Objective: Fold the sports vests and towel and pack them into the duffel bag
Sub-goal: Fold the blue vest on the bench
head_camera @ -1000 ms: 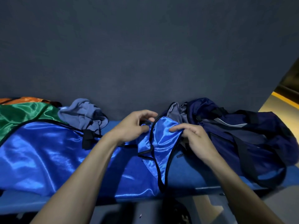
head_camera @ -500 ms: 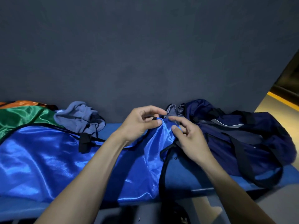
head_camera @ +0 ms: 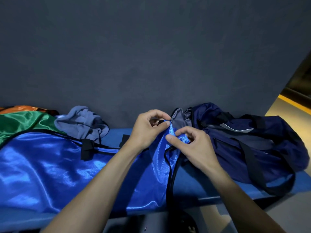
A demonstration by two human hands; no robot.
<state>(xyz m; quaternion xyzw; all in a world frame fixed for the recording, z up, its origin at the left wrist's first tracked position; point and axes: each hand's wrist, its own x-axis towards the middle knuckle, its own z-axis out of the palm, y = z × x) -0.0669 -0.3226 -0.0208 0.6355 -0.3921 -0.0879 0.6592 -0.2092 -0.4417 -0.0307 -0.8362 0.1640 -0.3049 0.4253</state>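
Satin caught most of the light: the blue sports vest (head_camera: 55,167) lay spread across the blue counter (head_camera: 190,185), glossy and creased, with bright streaks along its folds and black binding running round its edges. A short black strap tab (head_camera: 86,149) lay on its upper edge. Most of the vest lay flat to my left, while one end was lifted and gathered to a narrow peak between my hands, just in front of the duffel bag.

My left hand (head_camera: 148,130) pinched the top of that peak, thumb and forefinger closed on the fabric and its black trim. My right hand (head_camera: 190,145) sat just below and to the right, fingers curled, thumb pressing the blue cloth against them. Two black edges of the vest hung down from the pinch toward the front of the counter.

The navy duffel bag (head_camera: 252,145) rested on the right end of the counter against the dark wall (head_camera: 151,56), slumped and soft, its mouth showing grey lining (head_camera: 179,118) right behind my fingers. Black carry straps (head_camera: 249,158) draped over its side.

At the far left a green satin vest (head_camera: 20,125) lay partly under the blue one, with an orange vest (head_camera: 18,108) behind it. The grey-blue towel (head_camera: 82,125) sat crumpled against the wall, touching the blue vest's upper edge.
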